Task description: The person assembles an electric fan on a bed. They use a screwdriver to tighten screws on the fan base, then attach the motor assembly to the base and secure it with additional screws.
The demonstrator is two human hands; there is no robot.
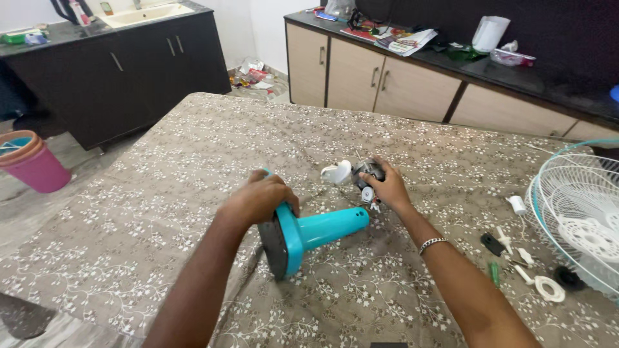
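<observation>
Left hand: your left hand (261,196) is closed over the rim of the teal fan base (303,235), gripping it at the round foot
Teal fan base: it lies on its side on the tabletop (161,193), dark underside turned toward you, its neck pointing to about 2 o'clock
Right hand: your right hand (385,187) is curled around the grey fan motor (369,171), holding it just off the end of the neck; a beaded bracelet (432,243) sits on that wrist
White cap: a small white plastic piece (336,173) lies just beside the motor, at its 9 o'clock
Fan grille: a white wire grille with a teal rim (574,219) rests at 3 o'clock from your right hand, well apart from it
Loose parts: small white pieces, a black piece and a green-handled screwdriver (494,273) lie scattered between your right forearm and the grille
Pink bucket: it (35,164) stands on the floor at 9 o'clock, beyond the tabletop's edge
</observation>
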